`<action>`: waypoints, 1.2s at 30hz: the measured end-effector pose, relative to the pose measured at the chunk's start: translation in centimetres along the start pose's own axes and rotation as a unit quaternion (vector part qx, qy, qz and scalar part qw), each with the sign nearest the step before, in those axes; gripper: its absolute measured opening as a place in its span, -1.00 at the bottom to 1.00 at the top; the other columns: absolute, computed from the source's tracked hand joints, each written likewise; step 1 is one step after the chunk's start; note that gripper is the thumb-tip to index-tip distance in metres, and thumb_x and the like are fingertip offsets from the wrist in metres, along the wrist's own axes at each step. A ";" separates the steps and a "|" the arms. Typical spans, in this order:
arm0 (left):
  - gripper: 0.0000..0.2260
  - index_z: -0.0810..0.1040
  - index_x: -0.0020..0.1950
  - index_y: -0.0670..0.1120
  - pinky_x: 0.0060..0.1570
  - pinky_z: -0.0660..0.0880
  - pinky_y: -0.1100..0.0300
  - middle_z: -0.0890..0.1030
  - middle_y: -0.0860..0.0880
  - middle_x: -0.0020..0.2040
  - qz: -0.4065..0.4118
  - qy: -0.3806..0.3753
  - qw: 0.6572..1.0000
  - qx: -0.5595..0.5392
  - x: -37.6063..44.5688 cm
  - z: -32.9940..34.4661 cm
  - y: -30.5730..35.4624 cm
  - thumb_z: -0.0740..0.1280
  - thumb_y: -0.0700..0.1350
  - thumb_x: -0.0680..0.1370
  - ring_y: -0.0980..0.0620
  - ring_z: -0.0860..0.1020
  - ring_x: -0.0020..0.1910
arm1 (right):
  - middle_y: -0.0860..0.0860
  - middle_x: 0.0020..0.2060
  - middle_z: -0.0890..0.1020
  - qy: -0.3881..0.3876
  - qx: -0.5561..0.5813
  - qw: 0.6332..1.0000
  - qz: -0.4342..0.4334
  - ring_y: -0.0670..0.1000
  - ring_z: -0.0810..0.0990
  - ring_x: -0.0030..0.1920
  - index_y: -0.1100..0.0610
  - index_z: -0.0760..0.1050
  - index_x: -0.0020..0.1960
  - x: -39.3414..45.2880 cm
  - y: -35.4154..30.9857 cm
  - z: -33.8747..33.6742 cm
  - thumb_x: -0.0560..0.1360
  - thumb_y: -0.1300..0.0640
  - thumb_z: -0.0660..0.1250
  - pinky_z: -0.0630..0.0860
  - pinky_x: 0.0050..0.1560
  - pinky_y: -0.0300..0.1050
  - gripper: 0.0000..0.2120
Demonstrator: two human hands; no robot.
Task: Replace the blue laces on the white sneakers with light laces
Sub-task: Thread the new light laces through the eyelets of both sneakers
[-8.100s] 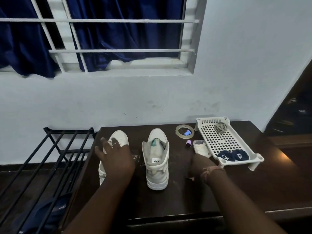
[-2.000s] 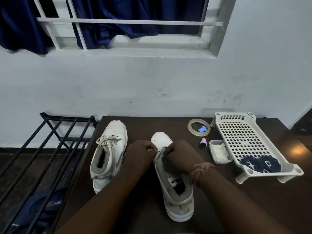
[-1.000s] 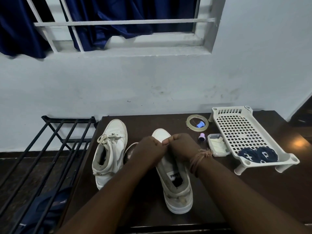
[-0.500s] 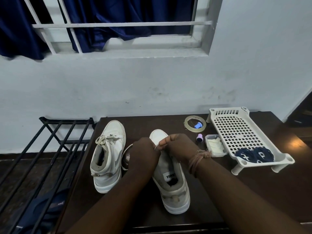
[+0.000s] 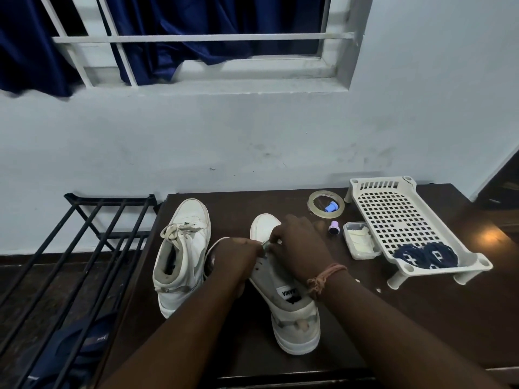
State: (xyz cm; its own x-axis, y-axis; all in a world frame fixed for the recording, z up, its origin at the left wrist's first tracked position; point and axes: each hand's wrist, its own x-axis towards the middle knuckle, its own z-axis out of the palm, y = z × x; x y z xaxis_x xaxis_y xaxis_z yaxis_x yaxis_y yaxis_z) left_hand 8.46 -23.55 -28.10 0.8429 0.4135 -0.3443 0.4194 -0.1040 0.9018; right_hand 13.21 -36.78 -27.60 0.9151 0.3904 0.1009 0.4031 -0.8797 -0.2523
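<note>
Because both hands crowd the eyelets, a slip could pull the lace end back out or tip the shoe. The laced sneaker (image 5: 182, 256) stands near the bench's (image 5: 421, 318) left edge. Beside it the left hand (image 5: 234, 258) and right hand (image 5: 299, 245) are curled, pinching a light lace (image 5: 265, 243) over the second sneaker (image 5: 286, 299), mid-bench. Blue laces (image 5: 424, 255) lie coiled in the tray (image 5: 393, 209) at the right. Against half a second ago, the hands sit lower on the shoe, knuckles closer.

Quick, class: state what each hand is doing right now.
Left hand: fingers curled at the right sneaker, apparently pinching a light lace.
Right hand: pinching the same lace.
</note>
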 end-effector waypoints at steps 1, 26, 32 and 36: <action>-0.96 0.70 -0.38 -0.09 -0.29 0.43 0.08 0.60 -0.07 -0.41 -0.001 -0.008 1.000 0.006 0.1 -0.1 0.1 0.45 -0.16 0.23 0.00 0.51 -0.35 | -0.02 -0.06 0.52 0.005 -0.004 1.000 0.003 0.10 0.50 0.02 -0.06 0.67 -0.06 0.0 -0.3 0.0 0.49 -0.03 0.35 0.43 0.11 0.17 -0.87; -0.80 0.73 -0.24 -0.06 -0.11 0.62 0.03 0.71 0.00 -0.31 0.067 -0.013 0.997 0.033 -0.3 -0.3 -0.5 0.51 0.03 0.26 0.07 0.66 -0.28 | 0.05 -0.08 0.65 -0.028 0.044 0.999 -0.004 0.07 0.61 -0.03 0.14 0.62 -0.05 1.1 0.2 -0.9 0.48 0.08 0.34 0.52 0.00 -0.11 -0.85; -0.79 0.73 -0.23 -0.08 -0.09 0.64 -0.08 0.72 -0.06 -0.30 0.057 -0.019 0.998 0.014 -0.6 -0.5 -0.5 0.45 -0.04 0.20 -0.04 0.69 -0.24 | 0.14 -0.10 0.63 0.007 0.046 0.999 0.026 0.14 0.62 -0.09 0.20 0.62 -0.09 1.1 -0.2 -1.7 0.47 0.16 0.28 0.57 -0.06 -0.07 -0.83; -0.75 0.72 -0.22 -0.11 -0.07 0.65 -0.07 0.72 -0.08 -0.29 0.045 -0.021 0.999 -0.003 -0.6 -0.5 -0.6 0.44 -0.03 0.18 -0.01 0.66 -0.27 | 0.09 -0.14 0.57 0.174 0.347 0.893 0.229 0.12 0.52 -0.13 0.26 0.52 -0.04 1.7 1.9 -5.2 0.56 0.17 0.19 0.43 -0.10 -0.15 -0.81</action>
State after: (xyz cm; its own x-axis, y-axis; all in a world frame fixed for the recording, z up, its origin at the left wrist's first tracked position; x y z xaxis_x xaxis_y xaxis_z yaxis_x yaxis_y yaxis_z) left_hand 7.57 -23.31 -28.33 0.8906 0.3642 -0.2725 0.3393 -0.1330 0.9312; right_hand 15.58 -39.21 -22.92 0.9788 -0.1813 0.0958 -0.0075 -0.4984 -0.8669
